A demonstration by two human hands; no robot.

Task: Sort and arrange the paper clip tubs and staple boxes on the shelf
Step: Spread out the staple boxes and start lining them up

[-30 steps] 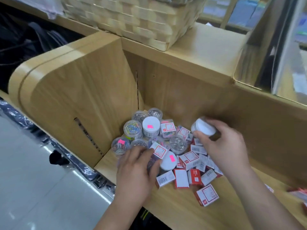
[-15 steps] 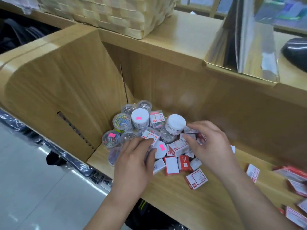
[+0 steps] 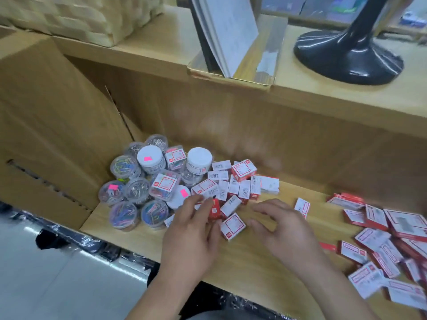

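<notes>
left grip (image 3: 191,229) pinches a small red staple box (image 3: 214,210) at the shelf (image 3: 242,262) front, loose boxes (image 3: 240,190) all round. right grip (image 3: 284,229) hangs just beside, fingers loosely curled, holding nothing. i'd say these boxes are stiff card, small but dense: take across the long sides. paper clip tubs (image 3: 151,158) crowd the left corner, slick plastic, take round the wall.

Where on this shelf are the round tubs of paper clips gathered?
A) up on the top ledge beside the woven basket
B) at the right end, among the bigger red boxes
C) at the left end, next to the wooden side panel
C: the round tubs cluster at the left end of the shelf, by the side panel, and the staple boxes lie to their right.
</notes>
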